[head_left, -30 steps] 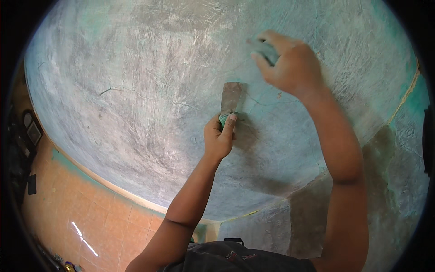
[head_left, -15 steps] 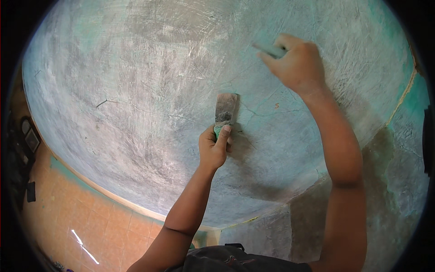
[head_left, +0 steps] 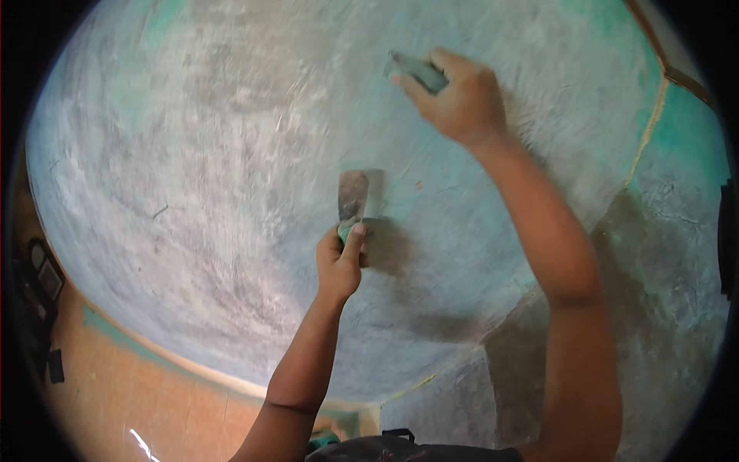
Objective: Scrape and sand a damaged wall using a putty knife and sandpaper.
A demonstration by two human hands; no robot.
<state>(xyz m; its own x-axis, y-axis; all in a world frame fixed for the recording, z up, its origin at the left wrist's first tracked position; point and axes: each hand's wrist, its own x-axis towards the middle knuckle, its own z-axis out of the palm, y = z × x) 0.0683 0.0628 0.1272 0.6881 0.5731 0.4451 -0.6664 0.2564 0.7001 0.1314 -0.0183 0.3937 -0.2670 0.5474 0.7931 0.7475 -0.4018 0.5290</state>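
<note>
A putty knife [head_left: 353,192] with a broad, stained metal blade and a green handle is gripped in my left hand [head_left: 339,266], its blade pointing up. It stands in front of a large wall [head_left: 231,154] of patchy grey and teal, and its shadow falls beside it. Higher and to the right, my right hand [head_left: 466,100] is closed round a flat grey-green tool [head_left: 422,73], dark at its far end, held near the wall surface. Blur and my fingers hide its exact kind and whether it touches the wall.
An adjoining wall [head_left: 670,254] meets this one at the right along a yellowish seam. Orange floor tiles [head_left: 146,377] lie at the lower left. Dark objects [head_left: 38,285] stand by the left edge. Thin cracks and a small brown spot [head_left: 419,185] mark the wall.
In the picture, both hands sit further left than before; my right hand with the grey-green tool is also slightly higher. The view itself has shifted, and both grips stay the same.
</note>
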